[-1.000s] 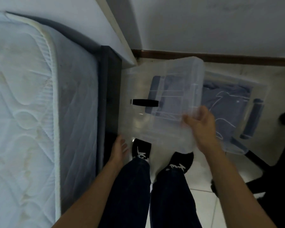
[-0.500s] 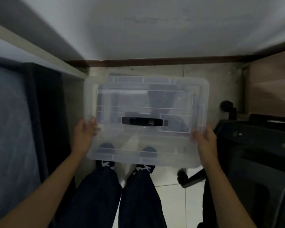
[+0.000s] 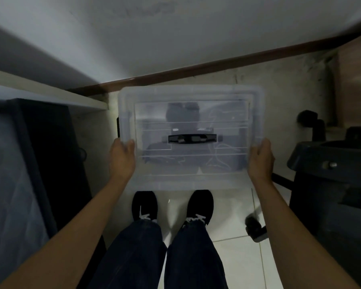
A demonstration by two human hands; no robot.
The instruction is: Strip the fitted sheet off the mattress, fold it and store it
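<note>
Dim, soft-focus view; edges bend and blur.

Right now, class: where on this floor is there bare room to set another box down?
Free: the tiled floor right of the shoes, before the chair's caster; also the strip between the lidded bin and the skirting board. Crowded: the bed frame on the left, the chair on the right, and both hands on the bin.

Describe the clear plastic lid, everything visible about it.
The clear plastic lid is a translucent rectangle with rounded corners, raised ribs and a black handle at its centre. It lies roughly level over the storage box, dark folded fabric showing through it. The left hand and right hand grip its short sides, in front of the shoes.
</note>
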